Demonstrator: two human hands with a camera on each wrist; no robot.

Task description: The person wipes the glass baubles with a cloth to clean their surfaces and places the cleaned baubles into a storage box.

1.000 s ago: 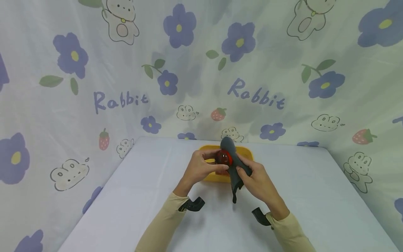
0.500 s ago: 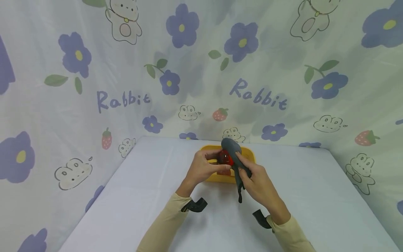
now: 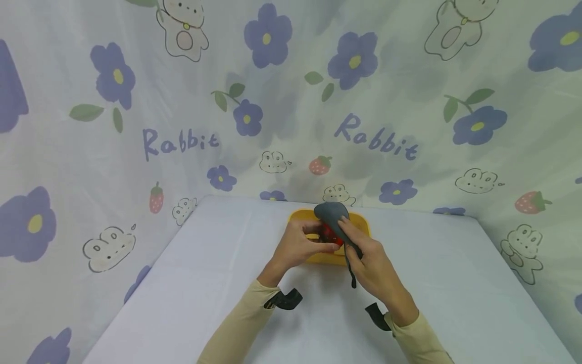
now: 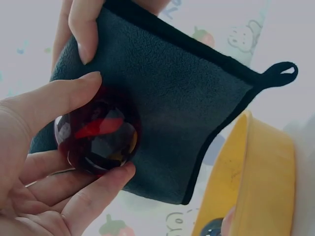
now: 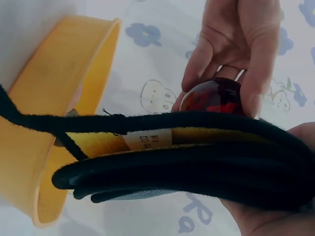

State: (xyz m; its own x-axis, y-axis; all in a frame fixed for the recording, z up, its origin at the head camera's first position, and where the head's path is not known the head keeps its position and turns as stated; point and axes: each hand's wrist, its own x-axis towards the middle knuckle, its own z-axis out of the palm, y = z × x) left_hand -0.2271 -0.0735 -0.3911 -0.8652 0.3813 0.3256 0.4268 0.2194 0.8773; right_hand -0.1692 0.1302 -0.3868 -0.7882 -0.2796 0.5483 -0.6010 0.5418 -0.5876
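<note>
Between thumb and fingers my left hand (image 3: 293, 243) holds a shiny, see-through dark red ball (image 4: 101, 132). My right hand (image 3: 374, 260) grips a folded dark grey cloth (image 4: 162, 93) with black edging and a corner loop. The cloth lies against the ball's far side in the left wrist view and partly covers it in the head view. Yellow inner fabric with a printed label (image 5: 150, 140) shows between its folds in the right wrist view. Both hands are above a yellow tub (image 3: 365, 228).
Inside the tub a dark round object (image 4: 212, 228) is partly visible; the rest of its contents is hidden. The tub stands on a white-covered table (image 3: 218, 263), before a patterned curtain (image 3: 291, 116).
The cloth's upper end has tipped left over the ball, and its hanging corner has swung right. The ball stays in the left hand, slightly lower and more covered.
</note>
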